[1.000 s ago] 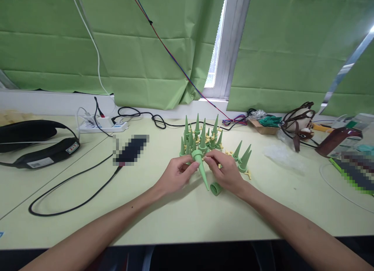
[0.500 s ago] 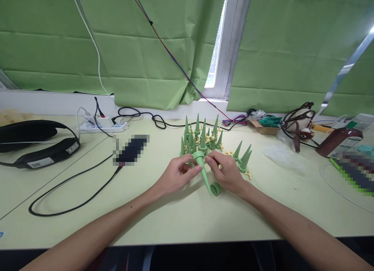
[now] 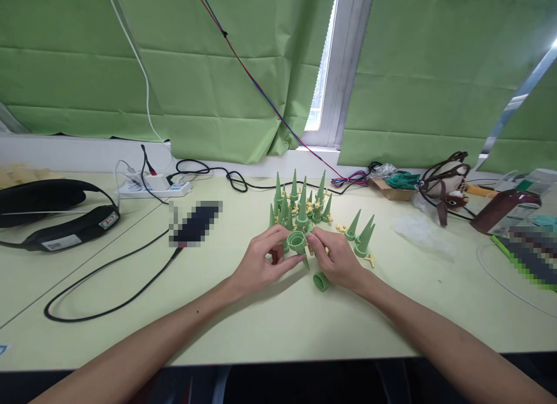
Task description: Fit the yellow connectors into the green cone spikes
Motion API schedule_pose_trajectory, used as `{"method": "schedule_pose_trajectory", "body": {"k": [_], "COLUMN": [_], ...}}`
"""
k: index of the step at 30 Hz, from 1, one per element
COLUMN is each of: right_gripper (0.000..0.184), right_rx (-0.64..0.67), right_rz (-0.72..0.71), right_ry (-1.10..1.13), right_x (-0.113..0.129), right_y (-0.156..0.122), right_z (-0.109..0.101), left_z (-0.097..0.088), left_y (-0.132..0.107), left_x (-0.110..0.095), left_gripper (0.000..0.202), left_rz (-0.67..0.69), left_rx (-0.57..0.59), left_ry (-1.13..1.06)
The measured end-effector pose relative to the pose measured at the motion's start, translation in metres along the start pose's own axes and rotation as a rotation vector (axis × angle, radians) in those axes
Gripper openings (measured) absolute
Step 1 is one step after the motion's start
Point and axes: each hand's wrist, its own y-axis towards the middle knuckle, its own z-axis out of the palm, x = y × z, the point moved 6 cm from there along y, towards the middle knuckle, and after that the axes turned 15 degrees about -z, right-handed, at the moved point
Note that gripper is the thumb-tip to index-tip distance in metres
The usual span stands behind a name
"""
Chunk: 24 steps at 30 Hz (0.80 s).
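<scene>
One spike [image 3: 297, 247], above the table [image 3: 261, 325] just in front of the standing spikes [image 3: 303, 208], has just tipped mouth toward camera, likely easing inspection of its inside, left hand [image 3: 262, 259] pinching it, right hand [image 3: 336, 256] at its side, grip unclear.

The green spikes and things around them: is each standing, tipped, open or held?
Left hand: pinching the held spike.
Held spike: tilted, open end showing.
Right hand: curled beside it.
Green piece: lying on its side.
Standing spikes: points up.
Power strip: has plugs in it.
Curtains: hanging, parted.
</scene>
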Motion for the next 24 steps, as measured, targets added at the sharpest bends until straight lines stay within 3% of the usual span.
{"method": "schedule_pose_trajectory", "body": {"k": [16,20,24], "right_gripper": [0.034,0.032,0.03], "right_rx": [0.016,-0.011,-0.059], "right_rz": [0.002,-0.016,-0.038], "right_ry": [0.031,0.018,-0.011], "right_x": [-0.0005,0.0006,0.0037], "right_y": [-0.0009,-0.0006,0.0012], "right_z": [0.0026,0.0017,-0.0023], "left_z": [-0.0026,-0.0039,-0.0056], "left_y": [-0.0061,-0.005,-0.0028], "left_x": [-0.0094,-0.0057,-0.0023], "left_gripper": [0.026,0.027,0.015], "left_rz": [0.15,0.103,-0.004], "left_rx": [-0.116,-0.136,-0.145], "left_ry": [0.066,0.055,0.019]}}
